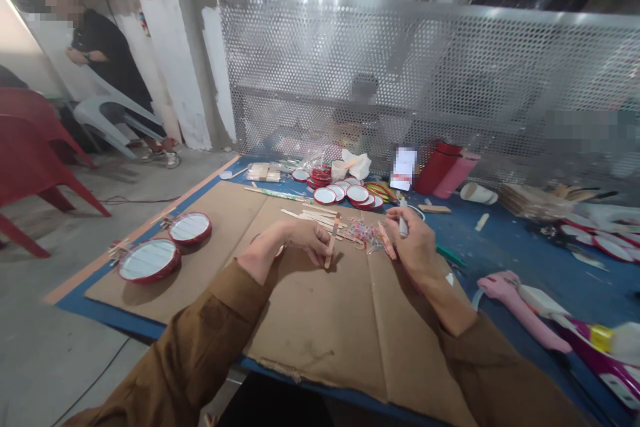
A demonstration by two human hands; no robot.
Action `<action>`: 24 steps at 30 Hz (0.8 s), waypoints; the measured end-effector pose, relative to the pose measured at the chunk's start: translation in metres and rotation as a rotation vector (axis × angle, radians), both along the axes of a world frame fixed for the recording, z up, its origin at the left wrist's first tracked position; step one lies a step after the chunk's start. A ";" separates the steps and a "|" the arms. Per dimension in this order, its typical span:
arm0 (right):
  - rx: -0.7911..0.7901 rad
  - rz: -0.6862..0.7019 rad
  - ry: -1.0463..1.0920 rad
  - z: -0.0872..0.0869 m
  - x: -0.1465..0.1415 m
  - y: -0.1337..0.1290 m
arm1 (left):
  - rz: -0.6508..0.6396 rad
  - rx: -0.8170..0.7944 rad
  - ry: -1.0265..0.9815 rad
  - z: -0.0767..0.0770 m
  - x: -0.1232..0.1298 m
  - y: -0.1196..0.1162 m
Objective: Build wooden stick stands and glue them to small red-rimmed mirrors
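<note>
My left hand [309, 239] pinches a flat wooden craft stick [331, 247], holding it nearly upright above the cardboard sheet [320, 327]. A small pale tube [403, 226] is in the closed fingers of my right hand [417, 243]; its exact kind is unclear. Between the hands lies a tangle of small coloured rubber bands [366, 232]. More craft sticks [320, 216] are spread just beyond my left hand. Partly hidden behind my left wrist is a red-edged round piece [280, 251].
Two red-rimmed white discs [149, 261] with sticks attached stand at left. Farther back are stacked discs [357, 193], a phone [403, 169] and a red bottle [438, 169]. A pink glue gun [523, 310] lies at right. Perforated metal [310, 47] borders the back; a person [107, 53] stands far left.
</note>
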State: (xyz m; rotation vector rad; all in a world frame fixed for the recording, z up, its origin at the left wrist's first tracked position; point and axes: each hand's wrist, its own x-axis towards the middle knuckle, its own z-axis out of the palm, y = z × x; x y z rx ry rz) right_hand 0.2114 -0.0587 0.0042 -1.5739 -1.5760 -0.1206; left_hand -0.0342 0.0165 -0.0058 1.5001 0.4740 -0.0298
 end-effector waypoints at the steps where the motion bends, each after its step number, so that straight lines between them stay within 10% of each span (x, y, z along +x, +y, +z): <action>1: -0.025 -0.011 0.014 0.000 0.001 0.000 | -0.004 -0.004 -0.002 0.000 0.000 0.000; 11: -0.279 0.162 -0.348 -0.014 -0.001 0.004 | 0.034 -0.003 0.022 0.001 0.000 -0.001; 24: -0.030 0.125 0.064 0.003 -0.008 -0.008 | 0.099 0.156 0.116 0.000 0.012 -0.004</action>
